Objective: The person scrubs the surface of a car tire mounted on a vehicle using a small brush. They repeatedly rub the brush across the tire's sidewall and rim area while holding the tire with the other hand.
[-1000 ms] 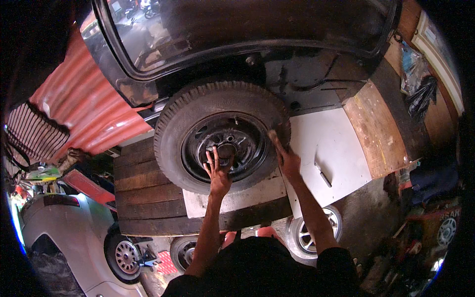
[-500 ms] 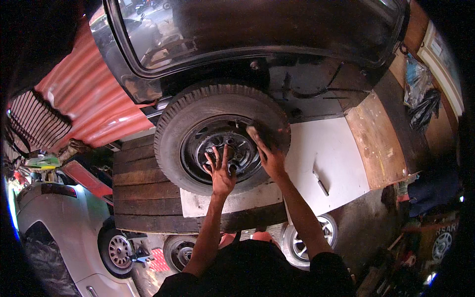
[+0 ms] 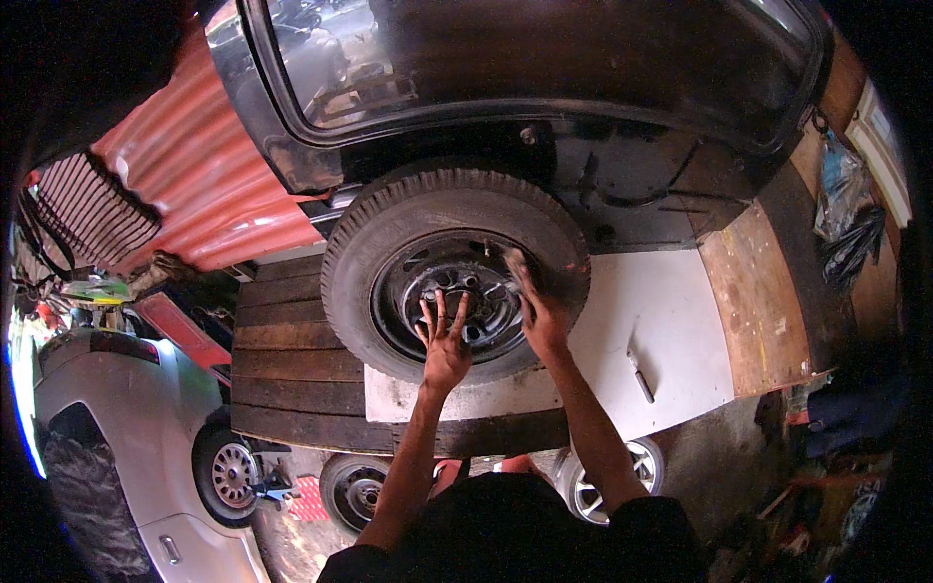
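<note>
We see plank bench (image 3: 292, 365) under left sheet (image 3: 466, 398), right sheet (image 3: 680, 321) and wheel (image 3: 435, 257); tool (image 3: 641, 378) lies on right sheet.

The wheel (image 3: 452, 264) lies on the table (image 3: 292, 367), with the left hand (image 3: 447, 355) over its middle and the right hand (image 3: 540, 316) over its right side. A big panel (image 3: 544, 87) is behind it. To the right of the wheel is a board (image 3: 680, 316), and on that lies a tool (image 3: 641, 379). Bags (image 3: 847, 233) are farther right. The car (image 3: 155, 408) is down left. A second wheel (image 3: 355, 494) and a third wheel (image 3: 586, 500) sit by the table's near edge.
</note>
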A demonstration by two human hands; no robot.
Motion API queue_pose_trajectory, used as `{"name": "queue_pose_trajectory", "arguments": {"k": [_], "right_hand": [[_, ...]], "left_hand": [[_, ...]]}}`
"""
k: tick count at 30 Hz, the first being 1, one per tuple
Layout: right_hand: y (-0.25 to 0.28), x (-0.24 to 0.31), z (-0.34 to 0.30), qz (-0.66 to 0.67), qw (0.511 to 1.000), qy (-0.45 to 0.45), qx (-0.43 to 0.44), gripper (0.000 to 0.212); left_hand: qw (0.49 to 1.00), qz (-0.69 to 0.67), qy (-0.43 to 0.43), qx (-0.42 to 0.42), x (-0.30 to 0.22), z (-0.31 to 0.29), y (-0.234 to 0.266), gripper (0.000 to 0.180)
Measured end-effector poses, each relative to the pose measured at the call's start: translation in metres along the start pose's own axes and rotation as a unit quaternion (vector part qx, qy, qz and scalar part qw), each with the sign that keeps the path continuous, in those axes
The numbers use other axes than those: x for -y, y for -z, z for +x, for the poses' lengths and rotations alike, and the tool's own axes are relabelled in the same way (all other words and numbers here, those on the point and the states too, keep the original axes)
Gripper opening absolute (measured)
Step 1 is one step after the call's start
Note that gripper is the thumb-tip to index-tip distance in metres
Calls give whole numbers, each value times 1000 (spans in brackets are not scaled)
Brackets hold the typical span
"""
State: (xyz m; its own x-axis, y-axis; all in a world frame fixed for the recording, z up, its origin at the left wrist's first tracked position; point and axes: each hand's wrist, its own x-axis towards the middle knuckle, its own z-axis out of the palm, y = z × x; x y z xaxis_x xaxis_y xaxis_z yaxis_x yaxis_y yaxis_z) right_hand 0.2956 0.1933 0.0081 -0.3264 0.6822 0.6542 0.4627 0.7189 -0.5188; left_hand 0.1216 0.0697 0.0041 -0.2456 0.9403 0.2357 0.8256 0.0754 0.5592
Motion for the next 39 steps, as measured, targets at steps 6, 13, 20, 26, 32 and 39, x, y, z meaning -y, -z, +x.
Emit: {"name": "queue_pose_trajectory", "arguments": {"k": [6, 13, 20, 26, 32, 39], "right_hand": [[2, -6, -70, -32, 990, -121, 71, 57], [18, 20, 26, -63, 984, -30, 163, 66], [3, 7, -36, -7, 998, -41, 41, 72], [-6, -3, -23, -76, 990, -80, 93, 81], [-18, -33, -152, -17, 948, -240, 210, 86], [-6, 35, 0, -17, 999, -42, -5, 57]], "left_hand": [[999, 27, 5, 17, 9, -1, -2, 111], [1000, 9, -13, 12, 14, -4, 0, 102], [999, -26, -25, 1, 14, -9, 5, 96], [999, -24, -23, -2, 14, -4, 0, 95], [999, -49, -19, -5, 9, -7, 1, 95], [998, -58, -15, -3, 14, -8, 4, 93]]}}
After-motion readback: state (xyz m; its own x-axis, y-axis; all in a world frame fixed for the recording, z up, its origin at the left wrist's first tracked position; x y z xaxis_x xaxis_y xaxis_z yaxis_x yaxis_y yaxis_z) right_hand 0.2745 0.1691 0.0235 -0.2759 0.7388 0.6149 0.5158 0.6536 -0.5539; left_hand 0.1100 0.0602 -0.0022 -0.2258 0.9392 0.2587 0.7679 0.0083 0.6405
